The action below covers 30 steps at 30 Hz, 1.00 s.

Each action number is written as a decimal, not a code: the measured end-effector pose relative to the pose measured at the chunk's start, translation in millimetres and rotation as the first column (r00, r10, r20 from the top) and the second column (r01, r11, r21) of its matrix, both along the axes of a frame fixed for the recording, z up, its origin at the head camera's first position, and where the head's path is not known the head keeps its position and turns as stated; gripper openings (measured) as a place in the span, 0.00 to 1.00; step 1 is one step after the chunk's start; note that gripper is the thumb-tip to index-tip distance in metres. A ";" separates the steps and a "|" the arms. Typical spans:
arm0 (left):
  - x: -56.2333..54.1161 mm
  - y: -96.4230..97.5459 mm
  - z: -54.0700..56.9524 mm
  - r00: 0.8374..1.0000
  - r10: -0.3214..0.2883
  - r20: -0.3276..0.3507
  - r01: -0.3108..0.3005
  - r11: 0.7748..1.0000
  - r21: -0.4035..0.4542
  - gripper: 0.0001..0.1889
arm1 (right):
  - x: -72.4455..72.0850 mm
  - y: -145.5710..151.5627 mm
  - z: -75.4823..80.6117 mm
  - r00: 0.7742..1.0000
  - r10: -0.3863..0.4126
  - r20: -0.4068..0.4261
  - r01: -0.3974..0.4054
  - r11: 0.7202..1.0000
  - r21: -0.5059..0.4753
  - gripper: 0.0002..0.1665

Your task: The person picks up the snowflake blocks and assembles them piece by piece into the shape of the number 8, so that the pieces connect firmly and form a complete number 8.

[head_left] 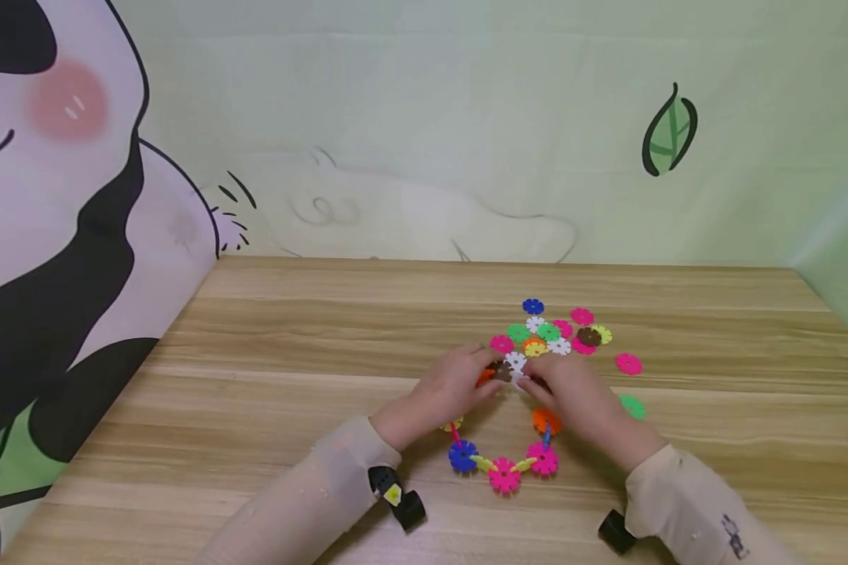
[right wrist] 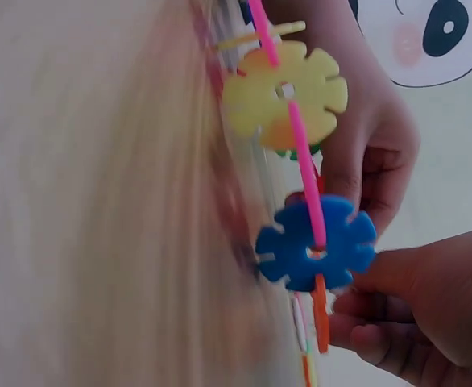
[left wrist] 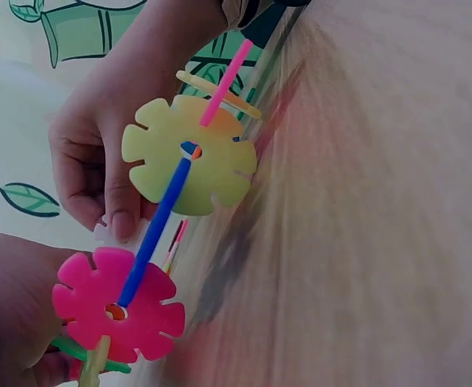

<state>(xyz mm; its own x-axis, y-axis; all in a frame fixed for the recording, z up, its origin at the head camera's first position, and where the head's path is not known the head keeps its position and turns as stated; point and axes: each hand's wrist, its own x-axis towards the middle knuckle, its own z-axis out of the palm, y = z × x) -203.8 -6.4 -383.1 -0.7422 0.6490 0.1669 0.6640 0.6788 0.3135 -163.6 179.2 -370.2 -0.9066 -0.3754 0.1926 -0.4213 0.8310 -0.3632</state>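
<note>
two hands are close together over a wooden table point(head_left: 311, 447). the left hand point(head_left: 452, 384) has its thumb and fingers bent around an orange piece point(head_left: 485, 378), with only a little room between the tips. a brown piece point(head_left: 503, 372) is right by those fingertips. i can't tell how hard it squeezes. the right hand point(head_left: 575, 396) has its thumb and fingers almost together, and the left wrist view shows it pinching the edge of a white piece point(left wrist: 107, 234). another white piece point(head_left: 515, 360) sits between the two hands.

a chain point(head_left: 504, 475) of flower-shaped pieces makes a u on the near side of the hands. it has yellow, pink, blue and orange in it, and flat ones take turns with ones that stand up. its two sides go up to the hands, and i can't see where they end.

past the hands there are loose flowers, like a blue one point(head_left: 533, 306) at the back and a pink one point(head_left: 628, 363) off to the right. a green one point(head_left: 632, 406) lies by the right arm. the wall behind has a big panda point(head_left: 28, 196) and a leaf point(head_left: 670, 132) on it.
</note>
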 end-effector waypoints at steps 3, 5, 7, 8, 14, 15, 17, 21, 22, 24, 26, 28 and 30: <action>1.1 0.6 1.5 1.000 -0.009 0.014 0.009 1.000 0.025 0.20 | 1.9 -1.8 -3.5 0.998 -0.002 -0.064 0.001 1.000 -0.008 0.08; 1.7 1.0 1.9 1.000 -0.010 0.018 0.010 0.999 0.037 0.20 | 2.9 -2.7 -5.6 0.993 0.001 -0.115 -0.003 1.000 -0.019 0.07; 2.2 1.5 2.3 1.000 -0.014 0.010 0.014 0.999 0.043 0.20 | 3.3 -3.6 -8.6 0.986 0.012 -0.166 -0.016 1.000 -0.023 0.06; 2.5 1.5 2.3 1.000 -0.019 0.004 0.019 0.999 0.047 0.19 | 3.7 -3.8 -10.0 0.982 0.017 -0.187 -0.022 0.999 -0.026 0.06; 2.3 2.1 0.8 0.999 0.002 0.051 -0.006 0.997 0.077 0.18 | 3.6 -5.7 -12.3 0.984 -0.005 -0.179 0.000 1.000 -0.026 0.05; 1.9 2.2 0.4 0.997 0.017 0.073 -0.022 0.997 0.079 0.18 | 2.9 -5.8 -11.1 0.989 -0.021 -0.149 0.018 1.000 -0.021 0.05; 1.1 1.8 0.3 0.993 0.050 0.111 -0.059 0.995 0.078 0.18 | 1.9 -5.5 -6.1 0.995 -0.068 -0.076 0.069 0.998 0.007 0.08; -0.8 1.0 0.0 0.979 0.121 0.166 -0.131 0.990 0.054 0.19 | 6.1 -1.3 10.3 0.971 -0.216 0.101 0.206 0.973 0.106 0.19; -1.4 0.8 -0.2 0.975 0.137 0.174 -0.148 0.988 0.048 0.19 | 8.4 -0.2 14.4 0.960 -0.247 0.135 0.227 0.963 0.143 0.21; -2.0 0.3 -0.1 0.969 0.166 0.184 -0.176 0.984 0.036 0.19 | 13.9 0.7 21.0 0.937 -0.283 0.205 0.243 0.949 0.200 0.25; -2.1 -0.4 0.1 0.966 0.188 0.181 -0.195 0.980 0.026 0.20 | 18.8 -0.5 24.6 0.919 -0.284 0.273 0.223 0.946 0.234 0.26; -2.0 -1.0 0.6 0.965 0.200 0.169 -0.206 0.978 0.020 0.20 | 22.8 -2.8 25.8 0.913 -0.262 0.313 0.192 0.952 0.237 0.25; -1.6 -1.5 0.7 0.966 0.204 0.158 -0.210 0.978 0.016 0.20 | 25.1 -5.0 26.1 0.908 -0.248 0.338 0.178 0.958 0.225 0.22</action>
<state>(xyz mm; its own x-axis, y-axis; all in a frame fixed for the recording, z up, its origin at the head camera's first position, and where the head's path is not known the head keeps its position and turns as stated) -205.3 -8.0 -382.4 -0.8782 0.4747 0.0580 0.4520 0.7842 0.4252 -138.6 174.2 -344.1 -0.9630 -0.1621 -0.2151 -0.0963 0.9531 -0.2869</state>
